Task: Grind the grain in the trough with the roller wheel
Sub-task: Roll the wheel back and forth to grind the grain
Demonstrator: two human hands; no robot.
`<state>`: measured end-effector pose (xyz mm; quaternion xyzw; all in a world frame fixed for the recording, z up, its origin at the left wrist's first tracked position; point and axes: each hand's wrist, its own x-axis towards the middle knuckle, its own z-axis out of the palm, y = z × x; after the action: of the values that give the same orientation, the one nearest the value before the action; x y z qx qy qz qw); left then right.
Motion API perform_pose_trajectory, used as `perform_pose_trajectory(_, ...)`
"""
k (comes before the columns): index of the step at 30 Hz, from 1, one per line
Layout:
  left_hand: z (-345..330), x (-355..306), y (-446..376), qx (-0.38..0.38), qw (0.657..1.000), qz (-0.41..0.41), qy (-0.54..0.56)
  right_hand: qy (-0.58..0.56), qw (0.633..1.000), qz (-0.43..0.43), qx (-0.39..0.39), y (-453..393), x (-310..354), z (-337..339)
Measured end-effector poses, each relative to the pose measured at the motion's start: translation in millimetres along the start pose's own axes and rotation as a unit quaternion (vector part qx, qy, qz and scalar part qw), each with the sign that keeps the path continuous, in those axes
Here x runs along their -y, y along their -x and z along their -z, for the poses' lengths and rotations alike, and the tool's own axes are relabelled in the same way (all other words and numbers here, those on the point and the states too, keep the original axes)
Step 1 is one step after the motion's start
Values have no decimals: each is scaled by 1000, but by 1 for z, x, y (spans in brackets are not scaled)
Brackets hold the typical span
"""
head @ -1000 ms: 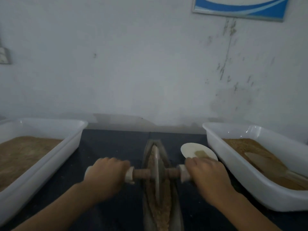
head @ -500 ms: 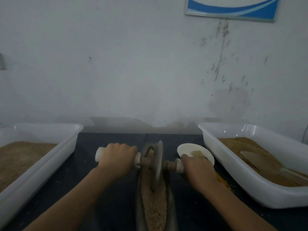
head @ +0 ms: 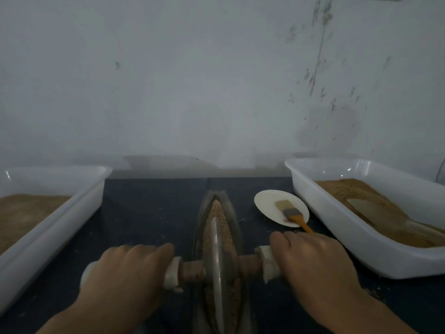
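A narrow boat-shaped metal trough runs away from me on the dark table, filled with tan crushed grain. The grey roller wheel stands upright in the trough's near half, on a brown axle with white handle ends. My left hand grips the left handle. My right hand grips the right handle, its fingers curled over the white end. The near end of the trough runs out of view below.
A white plastic tub of fine brown meal stands at the left. Another white tub at the right holds brown grain and a flat scoop. A small white dish with an orange-handled brush lies between trough and right tub. The wall is close behind.
Both hands have pulled the wheel back toward me from the trough's far end to its near half. The dish and brush, hidden by my right hand before, now show fully.
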<state>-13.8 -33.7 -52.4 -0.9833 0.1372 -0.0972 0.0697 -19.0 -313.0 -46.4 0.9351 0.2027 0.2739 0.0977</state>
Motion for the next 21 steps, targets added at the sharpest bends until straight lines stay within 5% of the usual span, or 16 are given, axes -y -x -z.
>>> perform_pose_trajectory(4, -9, 2, -38, -74, 997, 2, -35, 22, 994, -52, 95, -26, -8, -29)
perform_pose_trajectory(11, -28, 18, -114, -115, 992, 41, -3, 42, 995, -71, 57, -95, -26, -61)
perform_pose_trajectory(18, -14, 4, -39, -96, 995, 2, -33, -7, 999, -24, 33, -18, -8, -25)
perform_pose_trajectory(21, -9, 0, -7, -200, 976, -86, 20, -13, 1000, -6, 0, 15, -3, -10)
